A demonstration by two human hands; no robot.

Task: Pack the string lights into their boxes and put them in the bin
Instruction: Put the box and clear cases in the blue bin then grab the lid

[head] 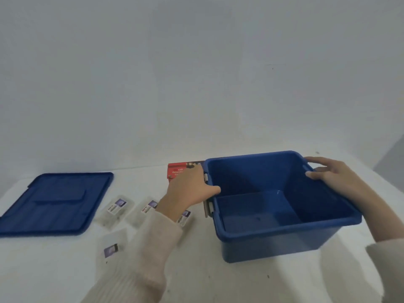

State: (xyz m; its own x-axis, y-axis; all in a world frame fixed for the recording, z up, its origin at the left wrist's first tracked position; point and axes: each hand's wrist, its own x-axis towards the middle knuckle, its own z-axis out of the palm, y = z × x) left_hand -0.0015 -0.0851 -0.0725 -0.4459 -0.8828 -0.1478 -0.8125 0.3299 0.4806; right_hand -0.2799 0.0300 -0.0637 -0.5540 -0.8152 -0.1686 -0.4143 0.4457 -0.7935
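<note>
Toward the tabletop's left edge lies the blue lid (54,202), off the bin. Just right of it, four clear string-light packets (118,207) lie flat and unboxed, one partly under the left forearm. Near the back edge a red light box (179,170) peeks from behind the left hand (188,191), whose fingers grip the empty blue bin (284,227) by its left rim, thumb inside. The right hand (334,176) holds the far right corner. The packets lie nearest the left hand, with nothing in the way.
</note>
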